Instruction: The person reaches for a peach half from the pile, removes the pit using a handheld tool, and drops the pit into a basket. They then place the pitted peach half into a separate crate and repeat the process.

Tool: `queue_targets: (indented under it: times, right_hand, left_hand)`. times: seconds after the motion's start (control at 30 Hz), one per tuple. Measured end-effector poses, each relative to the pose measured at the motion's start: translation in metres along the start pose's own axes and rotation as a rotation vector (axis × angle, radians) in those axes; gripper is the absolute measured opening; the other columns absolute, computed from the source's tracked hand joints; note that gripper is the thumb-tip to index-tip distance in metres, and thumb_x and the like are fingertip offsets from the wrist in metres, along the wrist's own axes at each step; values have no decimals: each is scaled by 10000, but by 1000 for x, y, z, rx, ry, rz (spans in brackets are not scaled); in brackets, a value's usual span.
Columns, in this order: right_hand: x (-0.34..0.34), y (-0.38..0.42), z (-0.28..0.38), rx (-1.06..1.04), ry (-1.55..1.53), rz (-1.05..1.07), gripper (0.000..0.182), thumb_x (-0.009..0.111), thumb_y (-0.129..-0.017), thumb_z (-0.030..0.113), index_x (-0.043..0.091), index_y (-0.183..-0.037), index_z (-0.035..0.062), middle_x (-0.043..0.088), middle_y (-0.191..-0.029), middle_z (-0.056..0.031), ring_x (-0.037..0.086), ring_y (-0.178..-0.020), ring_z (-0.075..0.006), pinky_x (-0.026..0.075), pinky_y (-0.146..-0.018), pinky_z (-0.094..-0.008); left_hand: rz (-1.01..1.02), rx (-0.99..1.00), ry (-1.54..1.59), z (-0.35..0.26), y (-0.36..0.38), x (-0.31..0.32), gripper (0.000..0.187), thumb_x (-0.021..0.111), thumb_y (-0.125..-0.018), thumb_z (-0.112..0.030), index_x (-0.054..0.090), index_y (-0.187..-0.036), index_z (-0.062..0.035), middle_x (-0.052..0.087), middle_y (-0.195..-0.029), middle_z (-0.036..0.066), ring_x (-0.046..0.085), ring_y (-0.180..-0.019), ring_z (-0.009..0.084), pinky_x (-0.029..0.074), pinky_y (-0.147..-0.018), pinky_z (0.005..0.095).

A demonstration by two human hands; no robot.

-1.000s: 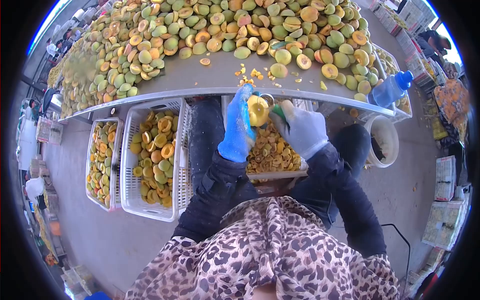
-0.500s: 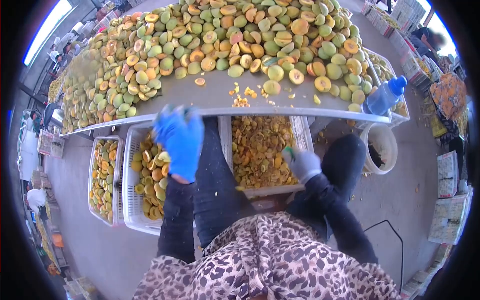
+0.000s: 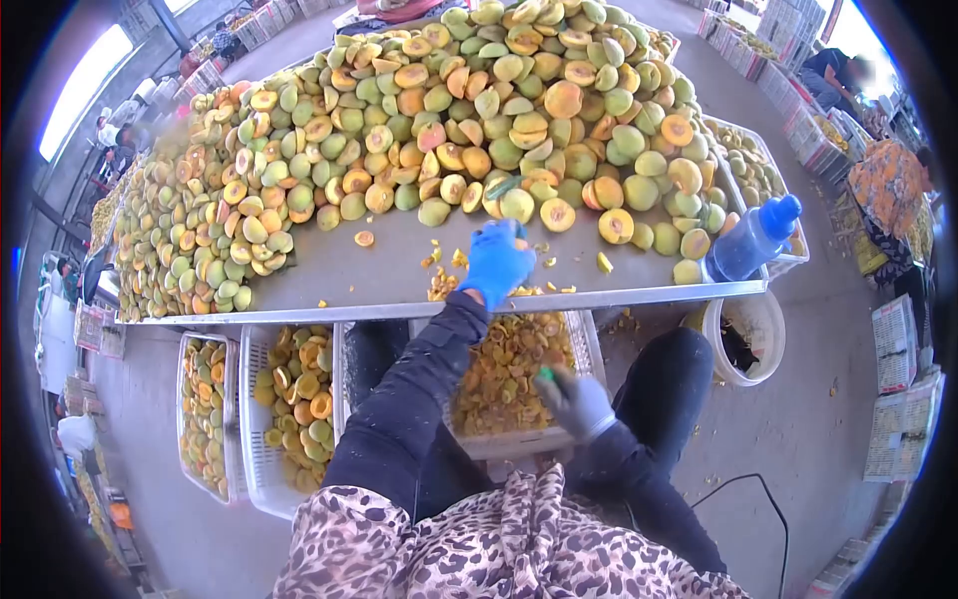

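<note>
A big heap of halved yellow-green fruit (image 3: 429,130) covers the metal table (image 3: 349,270). My left hand (image 3: 499,262), in a blue glove, reaches over the table's front part beside small yellow scraps (image 3: 439,287), close to the heap's lower edge; its fingertips are hidden. My right hand (image 3: 579,401), in a pale grey glove, is closed round a small green object (image 3: 546,373), seen only in part, above a crate of yellow scraps (image 3: 514,364) between my knees.
Two white crates of fruit halves (image 3: 299,399) (image 3: 205,409) stand at the left below the table. A blue bottle (image 3: 743,245) lies tilted at the table's right corner, above a white bucket (image 3: 763,339). A person (image 3: 833,75) is at the far right.
My left hand has moved from above the left crate up and right, onto the table by the scraps. My right hand has shifted slightly left and lower. The camera view has tilted.
</note>
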State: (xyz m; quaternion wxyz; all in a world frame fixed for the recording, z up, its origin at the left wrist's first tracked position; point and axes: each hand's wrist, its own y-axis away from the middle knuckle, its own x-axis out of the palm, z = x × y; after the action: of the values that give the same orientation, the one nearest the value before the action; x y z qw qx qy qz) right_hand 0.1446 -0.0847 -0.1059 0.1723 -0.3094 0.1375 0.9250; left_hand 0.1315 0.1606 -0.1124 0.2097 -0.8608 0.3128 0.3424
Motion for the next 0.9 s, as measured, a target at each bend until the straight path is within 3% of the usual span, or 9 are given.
queue_targets:
  times: [0.07, 0.1, 0.17, 0.2, 0.3, 0.37, 0.67, 0.73, 0.9]
  right_hand:
    - [-24, -8, 18, -15, -278, -178, 266, 541, -921, 285, 583, -951, 24, 591, -694, -196, 596, -613, -386, 465, -568, -420]
    - [-37, -10, 28, -22, -368, -260, 220, 546, -923, 229, 587, -954, 15, 581, -680, -187, 582, -591, -377, 454, -561, -398]
    - [-55, -17, 45, -77, -519, -232, 245, 504, -963, 225, 583, -899, 2, 484, -582, 38, 468, -494, -45, 351, -443, -221]
    - [-59, -19, 53, -142, -374, -245, 195, 520, -937, 189, 590, -955, 8, 563, -656, -196, 550, -580, -391, 427, -547, -399]
    - [-49, -20, 73, -187, -323, -199, 232, 523, -939, 232, 584, -919, 10, 560, -648, -218, 569, -622, -409, 422, -544, -421]
    - [-46, -12, 86, -216, -236, -233, 270, 521, -941, 269, 571, -876, 12, 565, -655, -232, 594, -657, -406, 419, -543, -443]
    - [-40, 5, 98, -265, -319, -197, 283, 503, -949, 260, 600, -926, -5, 577, -668, -221, 599, -592, -371, 436, -523, -390]
    - [-45, 13, 112, 61, -591, 12, 280, 506, -950, 247, 604, -930, -15, 578, -653, -181, 598, -548, -274, 440, -527, -357]
    - [-28, 18, 107, -170, -474, -31, 296, 507, -956, 254, 605, -937, -25, 540, -608, -104, 561, -546, -146, 433, -528, -307]
  left_hand:
    - [239, -188, 763, -6, 8, -36, 348, 591, -849, -351, 587, -997, -36, 642, -810, 61, 635, -692, 145, 498, -580, 267]
    - [250, -198, 761, -16, 18, -43, 348, 591, -849, -351, 587, -997, -36, 642, -810, 61, 635, -692, 145, 498, -580, 267]
    - [195, -339, 1361, -32, 48, -52, 347, 476, -927, -353, 586, -1008, -34, 654, -924, 91, 650, -759, 134, 526, -641, 246]
    - [193, -357, 1360, -46, 64, -60, 347, 476, -927, -353, 586, -1008, -34, 654, -924, 91, 650, -759, 134, 526, -641, 246]
    - [82, -326, 1360, -86, 93, -71, 303, 428, -971, -253, 537, -1062, 15, 618, -991, 147, 631, -867, 201, 553, -767, 359]
    - [-22, -371, 1708, -96, 103, -71, 340, 398, -989, -272, 508, -1111, 26, 614, -1024, 172, 633, -883, 241, 554, -771, 362]
    - [-88, -27, 1528, -99, 135, -76, 455, 342, -1000, -359, 529, -1146, 30, 611, -1070, 150, 599, -944, 199, 495, -847, 314]
    - [-131, 101, 1247, -103, 145, -82, 494, 295, -1009, -378, 545, -1127, 31, 609, -1080, 135, 586, -968, 193, 479, -857, 322]
    - [-289, -46, 1416, -100, 157, -70, 484, 290, -1013, -366, 541, -1115, 36, 618, -1051, 142, 594, -906, 208, 488, -816, 323]
